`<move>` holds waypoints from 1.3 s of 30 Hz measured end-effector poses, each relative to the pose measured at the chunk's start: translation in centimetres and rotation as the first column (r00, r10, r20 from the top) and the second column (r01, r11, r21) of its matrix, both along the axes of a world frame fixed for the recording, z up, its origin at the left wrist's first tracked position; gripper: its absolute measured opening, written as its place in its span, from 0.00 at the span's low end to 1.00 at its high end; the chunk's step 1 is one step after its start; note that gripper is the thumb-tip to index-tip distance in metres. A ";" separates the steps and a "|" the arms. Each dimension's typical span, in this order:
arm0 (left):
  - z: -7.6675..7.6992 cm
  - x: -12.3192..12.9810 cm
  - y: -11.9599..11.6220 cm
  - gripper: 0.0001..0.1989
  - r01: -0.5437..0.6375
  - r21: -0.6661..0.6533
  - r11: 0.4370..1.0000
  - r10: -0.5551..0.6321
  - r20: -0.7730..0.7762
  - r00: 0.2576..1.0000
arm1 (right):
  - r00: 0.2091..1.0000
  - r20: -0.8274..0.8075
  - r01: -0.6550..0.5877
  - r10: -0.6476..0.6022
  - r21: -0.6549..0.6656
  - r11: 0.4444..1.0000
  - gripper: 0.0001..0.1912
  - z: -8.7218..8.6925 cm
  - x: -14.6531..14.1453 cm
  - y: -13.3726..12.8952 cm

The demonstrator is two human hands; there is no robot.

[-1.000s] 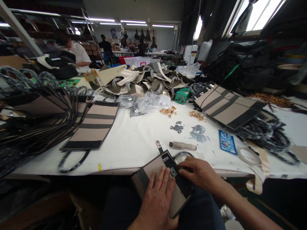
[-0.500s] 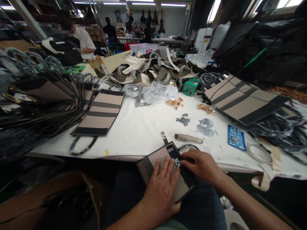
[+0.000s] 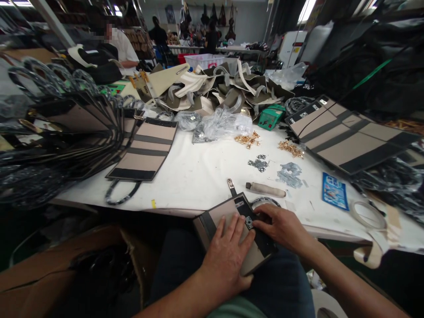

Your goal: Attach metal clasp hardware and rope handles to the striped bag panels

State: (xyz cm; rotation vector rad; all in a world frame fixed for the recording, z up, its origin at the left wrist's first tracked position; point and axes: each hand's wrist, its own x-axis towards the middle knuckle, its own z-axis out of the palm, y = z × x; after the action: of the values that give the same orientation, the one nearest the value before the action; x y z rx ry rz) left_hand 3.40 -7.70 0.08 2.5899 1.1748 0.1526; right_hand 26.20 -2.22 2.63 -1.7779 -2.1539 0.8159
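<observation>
A beige and black flat bag piece [image 3: 217, 215] lies tilted across my lap, against the table edge. A strap with a metal clasp end [image 3: 231, 185] sticks out from its top. My left hand [image 3: 228, 251] rests flat on the beige lining, fingers spread. At the black border, a small metal plate [image 3: 248, 222] sits over the material. My right hand [image 3: 278, 223] is closed at the bag piece's right edge, its thumb tip beside the plate. Its other fingertips are partly hidden. A plastic-wrapped handle [image 3: 265, 202] shows behind the piece.
On the white table [image 3: 198, 176] are a wrapped rod-like tool [image 3: 266, 190], thin metal plates [image 3: 289, 174], gold fasteners [image 3: 247, 140], a blue packet [image 3: 334, 191] and a tape roll [image 3: 367, 215]. Stacked bag pieces [image 3: 76, 128] stand left. An open cardboard box [image 3: 132, 260] sits below. People work beyond.
The view has shifted slightly, so the table appears farther right. Both hands stay at the bag piece; my right thumb remains beside the metal plate.
</observation>
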 end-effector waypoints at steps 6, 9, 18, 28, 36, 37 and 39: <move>0.2 -0.1 0.0 0.49 0.004 -0.012 1.000 -0.004 -0.015 1.000 | 1.000 0.003 0.011 -0.011 -0.044 0.999 0.11 -0.1 0.0 0.3; 0.2 0.0 -0.1 0.50 0.008 -0.018 1.000 -0.009 -0.037 0.999 | 1.000 -0.011 0.008 -0.008 -0.073 0.997 0.11 -0.2 0.0 0.4; 0.6 0.0 -0.1 0.50 0.003 -0.025 1.000 -0.004 -0.037 0.999 | 1.000 -0.029 -0.010 0.008 -0.090 0.996 0.11 0.1 0.1 0.6; 2.1 0.0 0.5 0.47 0.050 -0.103 0.993 -0.055 -0.044 0.998 | 0.992 -0.110 -0.068 0.069 0.009 0.998 0.09 -0.3 1.1 1.1; 2.7 0.4 0.7 0.49 0.050 -0.114 0.992 -0.058 -0.070 0.996 | 0.986 0.164 -0.096 0.018 0.483 0.870 0.19 -1.5 0.9 6.3; 2.8 0.3 0.7 0.50 0.054 -0.111 0.992 -0.062 -0.066 0.996 | 0.980 0.198 -0.106 0.014 0.462 0.880 0.21 -1.9 0.6 7.0; 3.0 0.3 0.8 0.50 0.066 -0.099 0.993 -0.072 -0.057 0.996 | 0.974 0.224 -0.115 0.019 0.427 0.897 0.20 -2.4 0.3 8.1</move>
State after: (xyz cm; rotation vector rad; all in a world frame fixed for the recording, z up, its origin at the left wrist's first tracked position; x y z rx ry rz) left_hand 3.69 -6.86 3.08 2.5624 1.0828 0.0018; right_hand 26.50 5.84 0.22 -1.6173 -2.3080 0.1233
